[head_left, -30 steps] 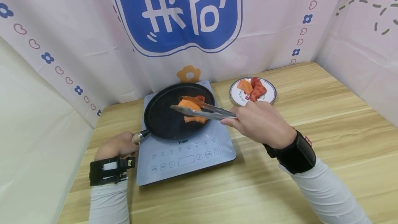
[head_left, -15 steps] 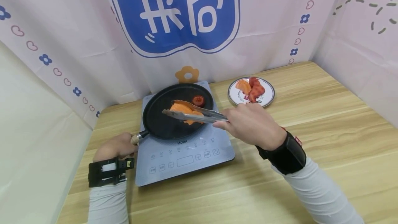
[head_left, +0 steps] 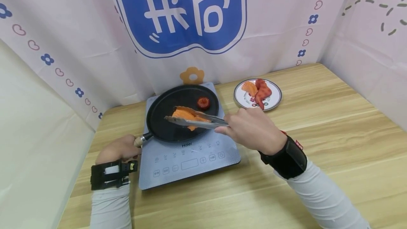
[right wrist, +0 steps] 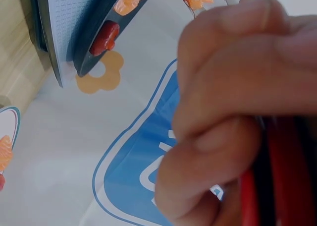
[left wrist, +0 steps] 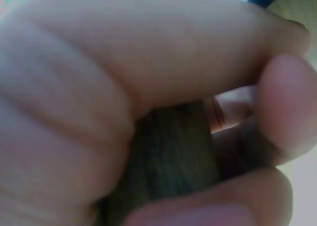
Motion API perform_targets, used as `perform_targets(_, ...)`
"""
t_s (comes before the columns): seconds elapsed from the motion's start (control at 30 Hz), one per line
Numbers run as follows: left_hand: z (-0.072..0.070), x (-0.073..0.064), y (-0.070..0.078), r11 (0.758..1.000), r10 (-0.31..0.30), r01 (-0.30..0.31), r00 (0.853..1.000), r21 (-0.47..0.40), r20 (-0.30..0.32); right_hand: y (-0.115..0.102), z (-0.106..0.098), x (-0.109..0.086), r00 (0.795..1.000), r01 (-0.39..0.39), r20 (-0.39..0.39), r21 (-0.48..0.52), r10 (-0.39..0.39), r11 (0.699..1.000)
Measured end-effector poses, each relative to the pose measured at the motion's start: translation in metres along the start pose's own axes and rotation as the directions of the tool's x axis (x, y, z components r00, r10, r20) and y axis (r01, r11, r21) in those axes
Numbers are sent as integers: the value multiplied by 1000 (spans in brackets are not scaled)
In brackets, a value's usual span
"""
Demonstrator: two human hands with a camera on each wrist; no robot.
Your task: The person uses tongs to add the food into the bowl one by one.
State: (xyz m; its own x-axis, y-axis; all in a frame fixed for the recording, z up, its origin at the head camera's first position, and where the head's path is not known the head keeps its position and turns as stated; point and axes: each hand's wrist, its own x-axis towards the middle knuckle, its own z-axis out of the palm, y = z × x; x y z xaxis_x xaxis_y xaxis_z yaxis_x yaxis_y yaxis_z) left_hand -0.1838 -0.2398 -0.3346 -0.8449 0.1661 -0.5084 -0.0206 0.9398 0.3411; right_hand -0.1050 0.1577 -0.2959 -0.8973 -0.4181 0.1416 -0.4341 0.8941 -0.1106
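Note:
My left hand (head_left: 118, 149) grips the wooden handle (head_left: 139, 141) of a round black frying pan (head_left: 166, 98); its curled fingers (left wrist: 163, 42) fill the left wrist view. With my right hand (head_left: 254, 130) I hold metal tongs (head_left: 206, 125), whose red and black grip (right wrist: 290, 176) shows in the right wrist view. An orange salmon piece (head_left: 182, 113) lies between the tong arms, over the pan. Another orange piece (right wrist: 130, 0) is in the pan, mostly covered by the tongs in the head view. Behind them sits a round red piece (head_left: 203, 103), like a tomato.
Under the pan is a grey induction cooker (head_left: 190, 154) with a touch panel. A small white plate (head_left: 243, 100) at the back right bears an orange salmon piece (head_left: 249, 88) and a red drumstick-shaped piece (head_left: 263, 93). A printed cloth (head_left: 270, 38) hangs behind the wooden table (head_left: 318, 116).
My right hand and the tongs have shifted left and slightly nearer, the salmon piece moving with them. The red piece is now uncovered. My left hand stays on the handle.

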Motion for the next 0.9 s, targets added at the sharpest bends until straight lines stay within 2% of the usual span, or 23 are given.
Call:
perform_targets(0.5,2,0,-2,1000,29,-30,1000,-6,-10,-6,9,6,999,18,32,-12,-17,1000)
perform_targets(0.73,1,0,-2,999,34,-34,999,2,-9,-7,15,7,999,35,8,-20,-35,999)
perform_targets(0.9,0,-1,-1,999,39,-39,999,0,-7,-7,19,8,998,51,-30,-62,-53,997)
